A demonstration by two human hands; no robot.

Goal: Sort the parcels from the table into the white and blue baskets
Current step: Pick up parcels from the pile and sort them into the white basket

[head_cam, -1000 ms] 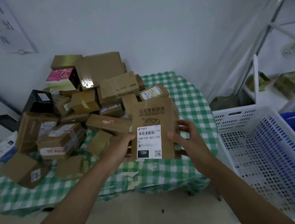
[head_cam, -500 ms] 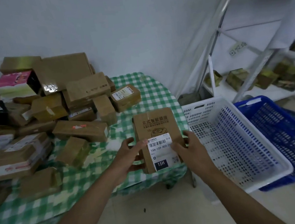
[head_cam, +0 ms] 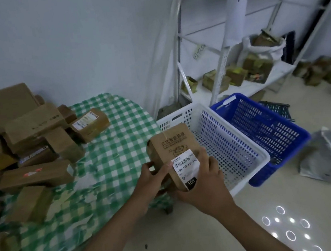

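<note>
Near the centre of the frame, both hands hold a brown cardboard parcel with a white shipping label (head_cam: 174, 155) in the air, just past the right edge of the green-and-white checked tablecloth on the table (head_cam: 118, 152). The left hand (head_cam: 154, 178) curls round the parcel's left side, thumb on the front face. The right hand (head_cam: 204, 174) clasps the lower right corner, fingers wrapped over the edge beside the label (the printed code "15H" shows at the bottom). The parcel tilts slightly, and its upper part overlaps the near left corner of the white perforated plastic basket (head_cam: 244, 147). The blue perforated plastic basket (head_cam: 275, 124) stands touching the white one on its right side. At the left of the frame, a heap of brown cardboard parcels (head_cam: 33, 141) lies on the table. White metal shelving (head_cam: 225, 59) with small boxes stands at upper right.
</note>
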